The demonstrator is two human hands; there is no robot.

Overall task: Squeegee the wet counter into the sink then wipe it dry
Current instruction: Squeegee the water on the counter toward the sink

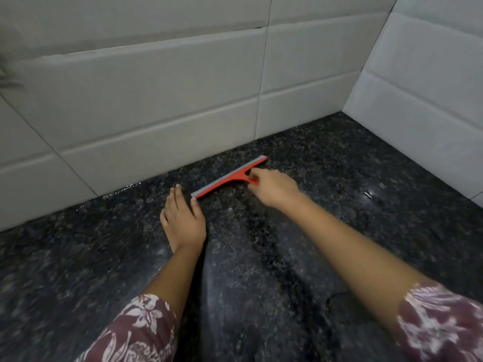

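Right hand (271, 188) grips the red squeegee (230, 177) handle; left hand (183, 218) rests flat, fingers straight, on wet granite counter (339, 178).

Domestic kitchen or wash area: dark speckled granite counter (313, 257), wet in patches, meets pale glazed tile walls (156, 87) in a corner; red squeegee (230, 177) on the counter.

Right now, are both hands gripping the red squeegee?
No, only the right hand grips the handle of the squeegee; the left hand lies open on the counter beside the blade's end.
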